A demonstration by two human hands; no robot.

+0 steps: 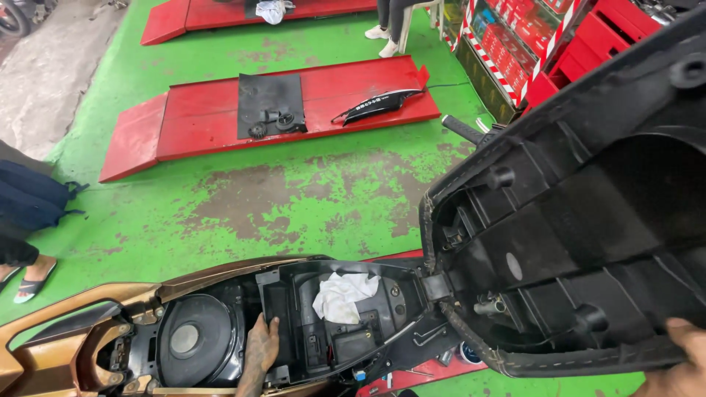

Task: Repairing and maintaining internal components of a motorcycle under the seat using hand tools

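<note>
Green floor; hands [261,349] in scooter compartment [294,323], white rag [342,294].

Left hand [261,351] lies flat, fingers extended; right hand [680,362] curls in a grip.

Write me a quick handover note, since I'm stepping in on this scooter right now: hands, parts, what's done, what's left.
Left hand: open, resting inside the under-seat compartment, near its front wall.
Right hand: grips the rear edge of the raised seat, holding it tipped up.
White rag lies in the compartment, apart from the left hand.
Done: seat is up, compartment open, round black cover exposed.
Left: rag is not yet out; the seat is propped only by the hand, so probably keep hold.
</note>
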